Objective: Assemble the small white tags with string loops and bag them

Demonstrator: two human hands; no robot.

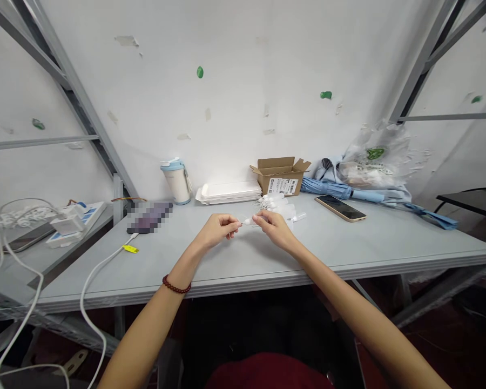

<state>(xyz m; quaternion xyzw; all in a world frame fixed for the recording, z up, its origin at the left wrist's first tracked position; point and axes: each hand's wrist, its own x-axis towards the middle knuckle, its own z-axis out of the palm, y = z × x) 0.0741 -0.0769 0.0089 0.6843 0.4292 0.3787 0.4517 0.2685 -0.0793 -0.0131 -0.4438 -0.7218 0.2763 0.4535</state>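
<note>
Above the grey table (178,259), my left hand (217,229) is closed in a pinch, a beaded bracelet on its wrist. Its fingertips meet one end of a small white piece (248,221) with a thin, thread-like part. My right hand (274,227) pinches the other end of this piece, whose exact kind is too small to make out. Just behind my right hand lies a pile of small clear and white plastic pieces (278,202), some with thin wire-like ends. Parts of that pile are hidden by the hand.
Along the wall stand a tumbler (177,183), flat white trays (229,192) and an open cardboard box (281,177). A phone (340,208), a blue umbrella (328,187) and a plastic bag (375,162) lie right. At left, a white cable (101,265) runs to a blurred dark device (149,218).
</note>
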